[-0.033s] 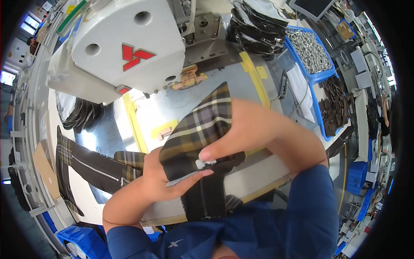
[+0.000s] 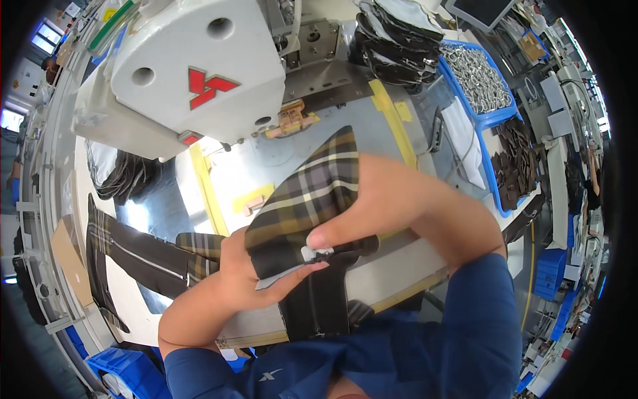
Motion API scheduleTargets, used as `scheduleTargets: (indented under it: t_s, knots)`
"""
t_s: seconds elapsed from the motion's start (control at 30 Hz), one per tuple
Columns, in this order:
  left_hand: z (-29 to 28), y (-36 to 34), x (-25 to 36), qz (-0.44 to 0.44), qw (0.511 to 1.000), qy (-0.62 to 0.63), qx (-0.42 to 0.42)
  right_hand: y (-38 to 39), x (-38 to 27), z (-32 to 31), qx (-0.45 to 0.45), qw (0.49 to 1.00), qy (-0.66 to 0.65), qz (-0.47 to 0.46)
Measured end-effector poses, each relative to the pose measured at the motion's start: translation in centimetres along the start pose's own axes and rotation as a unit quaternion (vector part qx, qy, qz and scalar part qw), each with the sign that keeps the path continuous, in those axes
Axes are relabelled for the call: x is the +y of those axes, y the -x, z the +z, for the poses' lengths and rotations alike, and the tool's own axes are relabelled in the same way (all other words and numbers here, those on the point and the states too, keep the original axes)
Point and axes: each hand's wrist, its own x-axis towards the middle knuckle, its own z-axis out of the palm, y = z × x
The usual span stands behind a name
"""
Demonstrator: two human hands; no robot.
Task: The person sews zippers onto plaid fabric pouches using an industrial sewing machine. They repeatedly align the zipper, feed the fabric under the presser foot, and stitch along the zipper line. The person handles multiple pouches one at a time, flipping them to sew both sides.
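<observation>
A plaid fabric piece [image 2: 302, 193] in brown, black and cream is held up over the table's near edge. My left hand [image 2: 244, 269] grips its lower left side, the thumb stretched along the dark border. My right hand [image 2: 372, 206] is closed round its right side. Between my two thumb tips shows a small silver-white piece [image 2: 316, 253], its kind not clear. Under my hands a black zippered strip [image 2: 316, 302] hangs over the table edge toward me. Left of my left hand lies a plaid and black panel [image 2: 143, 249] with a long zipper.
A large white sewing machine [image 2: 166, 53] stands at the far left over a metal plate with yellow tape [image 2: 392, 120]. Stacked black pieces [image 2: 399, 43] sit behind. On the right, a blue tray [image 2: 483, 122] holds metal hardware and brown strips. A blue crate [image 2: 129, 369] stands lower left.
</observation>
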Motion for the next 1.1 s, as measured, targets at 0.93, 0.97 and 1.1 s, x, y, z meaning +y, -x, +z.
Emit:
scheduleTargets:
  t_s: [0.93,0.97,1.1]
  knots:
    - [-0.3,1.4,2.4,0.298,0.859,-0.414,0.053,0.9,0.9,3.1,0.075,0.966,0.160,-0.190]
    - [-0.4,1.5,2.7,0.291,0.862,-0.412,0.046,0.9,1.0,3.3,0.084,0.966,0.162,-0.183]
    - [-0.6,1.8,3.4,0.296,0.854,-0.428,0.009,1.0,1.1,4.0,0.091,0.974,0.149,-0.145]
